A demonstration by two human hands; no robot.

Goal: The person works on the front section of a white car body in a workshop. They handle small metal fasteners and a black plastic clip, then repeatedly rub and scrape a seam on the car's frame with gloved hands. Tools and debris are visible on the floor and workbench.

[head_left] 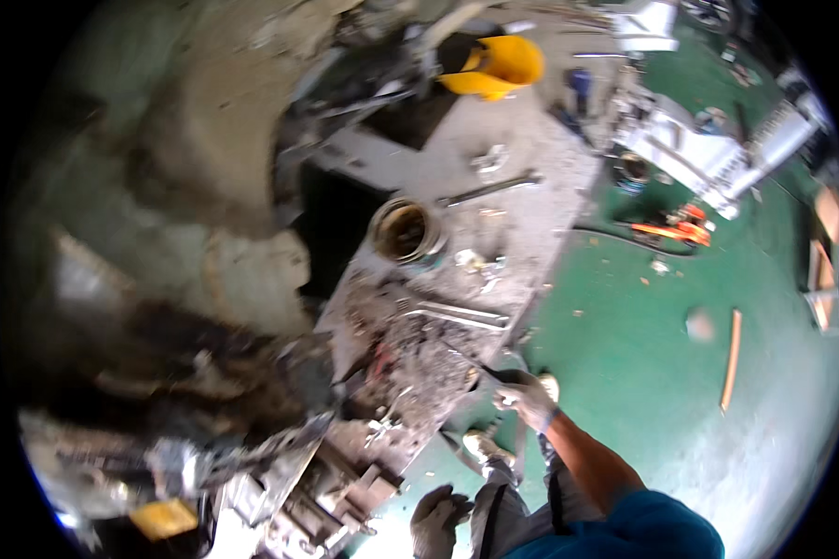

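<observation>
My right hand (529, 404), in a pale glove, is closed around a thin tool (483, 365) with a dark handle. Its narrow shaft points up-left over the littered edge of the worktable (555, 186); blur hides its exact kind. Lower down, my left hand (435, 524) hangs beside my leg, gloved with dark-stained fingers. Those fingers are loosely bent and apart, and nothing shows in them. Just beyond the tool tip lie metal wrenches (461, 315) among dirt and scraps. An open round can (405, 231), brown inside, stands farther up the table.
Another wrench (490, 189) lies beyond the can, and a yellow container (513, 65) rests at the far end. Large dirty machinery (205, 345) fills the left side. On the green floor (625, 354) lie an orange tool (680, 228) and a wooden stick (732, 361).
</observation>
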